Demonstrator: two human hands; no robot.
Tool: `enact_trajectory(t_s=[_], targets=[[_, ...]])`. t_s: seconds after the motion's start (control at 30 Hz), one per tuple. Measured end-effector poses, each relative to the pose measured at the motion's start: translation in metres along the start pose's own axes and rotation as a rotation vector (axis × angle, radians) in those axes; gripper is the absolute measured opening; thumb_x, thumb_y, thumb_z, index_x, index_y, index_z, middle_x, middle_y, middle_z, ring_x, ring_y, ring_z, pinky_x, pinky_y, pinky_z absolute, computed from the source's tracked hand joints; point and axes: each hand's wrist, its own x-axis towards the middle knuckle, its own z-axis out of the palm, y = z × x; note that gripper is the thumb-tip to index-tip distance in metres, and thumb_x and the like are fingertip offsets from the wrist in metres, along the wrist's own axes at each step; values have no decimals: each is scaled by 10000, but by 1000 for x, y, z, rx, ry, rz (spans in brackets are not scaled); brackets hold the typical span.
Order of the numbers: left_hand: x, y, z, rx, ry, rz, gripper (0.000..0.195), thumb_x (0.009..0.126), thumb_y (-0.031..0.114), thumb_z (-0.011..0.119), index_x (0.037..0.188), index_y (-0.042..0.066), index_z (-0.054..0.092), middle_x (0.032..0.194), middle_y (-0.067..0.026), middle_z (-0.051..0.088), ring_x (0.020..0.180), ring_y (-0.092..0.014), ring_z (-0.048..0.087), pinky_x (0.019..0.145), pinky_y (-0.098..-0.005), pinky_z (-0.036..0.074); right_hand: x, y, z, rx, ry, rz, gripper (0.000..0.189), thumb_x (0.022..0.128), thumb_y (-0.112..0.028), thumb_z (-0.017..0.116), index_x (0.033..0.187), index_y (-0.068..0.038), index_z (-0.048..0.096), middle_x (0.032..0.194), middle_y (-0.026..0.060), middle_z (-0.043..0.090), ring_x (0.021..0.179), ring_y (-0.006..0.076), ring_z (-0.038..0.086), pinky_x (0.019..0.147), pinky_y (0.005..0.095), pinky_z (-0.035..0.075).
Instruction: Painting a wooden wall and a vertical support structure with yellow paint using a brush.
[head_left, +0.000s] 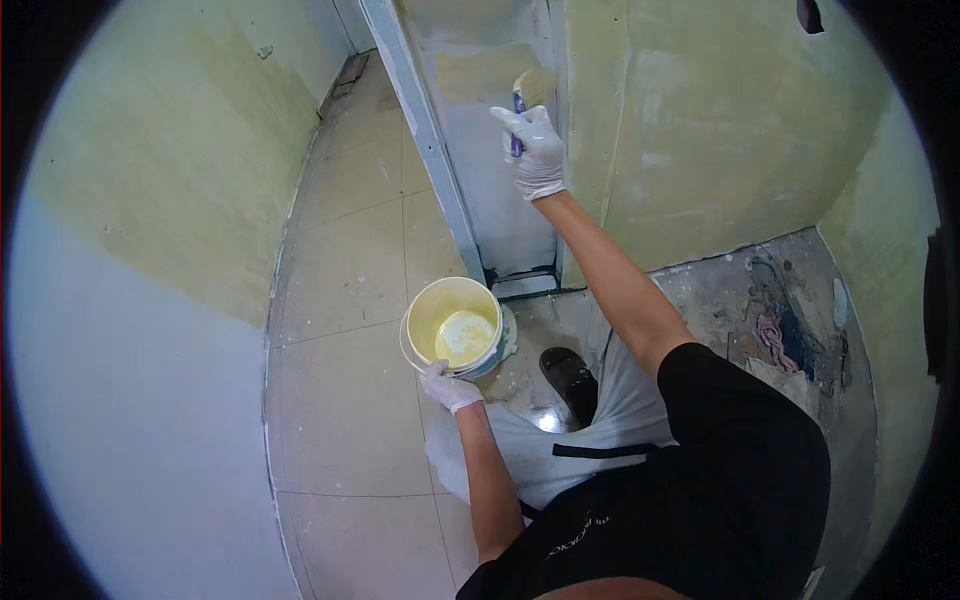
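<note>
My right hand (534, 150), in a white disposable glove, grips the blue handle of a paintbrush (531, 88). The brush has pale bristles, held against or close to a narrow wall panel (495, 172); contact cannot be told. A yellowish damp-looking patch lies around the bristles. My left hand (450, 386), gloved too, holds the near rim of a plastic bucket (415, 330) with a wire handle. Inside the bucket is a pale yellow liquid (465, 337). My left fingers are partly hidden under and behind the rim.
A bluish-white frame edge (427, 142) borders the panel. Yellowish walls (712, 135) stand ahead and at left (172, 150). Tiled floor (345, 420) runs along the left. A pink rope or cloth (776, 341) and debris lie on the right floor. My dark shoe (570, 382) is beside the bucket.
</note>
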Motion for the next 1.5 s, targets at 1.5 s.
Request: enact_trajectory(t_s=[1.5], targets=[[55, -49, -83, 82, 194, -22, 283, 625, -21, 545, 908, -30, 523, 927, -142, 552, 828, -290, 586, 786, -406, 477, 99, -27, -7, -182, 314, -246, 301, 743, 38, 629, 973, -120, 745, 693, 76, 509, 618, 211, 517, 585, 332, 428]])
